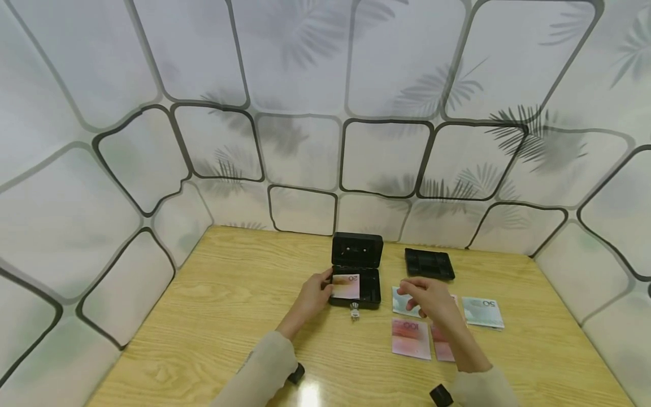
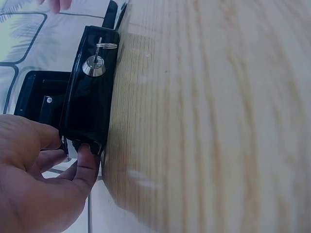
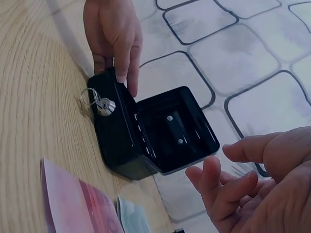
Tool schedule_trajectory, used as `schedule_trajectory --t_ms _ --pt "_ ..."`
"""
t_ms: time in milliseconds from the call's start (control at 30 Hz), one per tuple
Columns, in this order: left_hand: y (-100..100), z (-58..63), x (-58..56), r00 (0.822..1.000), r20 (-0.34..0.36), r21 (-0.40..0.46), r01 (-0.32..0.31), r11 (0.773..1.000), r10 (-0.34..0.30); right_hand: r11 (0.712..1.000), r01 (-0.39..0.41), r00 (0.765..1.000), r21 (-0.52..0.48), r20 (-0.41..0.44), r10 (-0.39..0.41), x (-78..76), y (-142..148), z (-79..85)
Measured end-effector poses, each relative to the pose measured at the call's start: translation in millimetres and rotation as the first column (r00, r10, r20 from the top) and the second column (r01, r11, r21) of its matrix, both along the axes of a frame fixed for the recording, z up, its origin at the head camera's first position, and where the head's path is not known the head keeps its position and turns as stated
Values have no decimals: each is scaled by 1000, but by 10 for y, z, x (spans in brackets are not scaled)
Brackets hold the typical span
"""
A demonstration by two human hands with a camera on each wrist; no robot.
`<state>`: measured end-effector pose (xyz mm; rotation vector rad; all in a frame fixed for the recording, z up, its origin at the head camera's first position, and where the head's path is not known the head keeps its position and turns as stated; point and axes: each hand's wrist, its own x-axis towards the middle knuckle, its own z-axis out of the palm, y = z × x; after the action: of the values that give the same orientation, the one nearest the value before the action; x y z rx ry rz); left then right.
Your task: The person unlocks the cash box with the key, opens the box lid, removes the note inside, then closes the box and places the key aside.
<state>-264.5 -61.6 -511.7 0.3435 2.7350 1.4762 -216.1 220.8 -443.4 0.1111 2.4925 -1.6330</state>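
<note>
A black cash box (image 1: 373, 288) stands on the table with its lid (image 1: 357, 244) raised. In its left part lies a note marked 20 (image 1: 346, 287). My left hand (image 1: 312, 297) grips the box's left side, the thumb at the rim and fingers against the side wall, as the left wrist view shows. A key with a ring (image 2: 99, 48) sits in the front lock (image 2: 94, 67). Over the banknotes to the right, my right hand (image 1: 432, 299) hovers with loosely bent fingers (image 3: 235, 189) and nothing between them. It partly covers a bluish note (image 1: 403, 301) and others.
Right of the box lie a red note marked 100 (image 1: 411, 339), another reddish note (image 1: 442, 343) and greenish notes marked 50 (image 1: 483, 312). Behind them is a black compartment tray (image 1: 429, 263). Patterned cloth walls (image 1: 305, 164) border the wooden table (image 1: 244, 282).
</note>
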Motion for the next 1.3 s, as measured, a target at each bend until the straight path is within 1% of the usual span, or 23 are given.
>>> schedule_trajectory --t_ms 267,633,900,1033,1167,1300 --pt "-8 10 -6 1000 -19 -8 3 1000 -3 1000 -22 1000 -10 6 22 -141 -211 -37" --pt "-19 9 -23 1000 -11 -13 7 1000 -7 997 -20 1000 -72 17 21 -298 -428 -83" --pt "-16 11 -13 1000 -23 -8 9 1000 -9 999 -27 1000 -39 -5 27 -378 -515 -107" --pt "-13 6 -8 1000 -23 -9 10 1000 -10 998 -38 999 -50 -6 38 -412 -546 -127" --pt "-9 3 -3 1000 -7 -7 10 1000 -10 996 -45 999 -76 -3 45 -434 -576 -165" --pt "-6 5 4 1000 4 -1 10 1000 -10 996 -32 999 -81 -14 31 -448 -606 -207"
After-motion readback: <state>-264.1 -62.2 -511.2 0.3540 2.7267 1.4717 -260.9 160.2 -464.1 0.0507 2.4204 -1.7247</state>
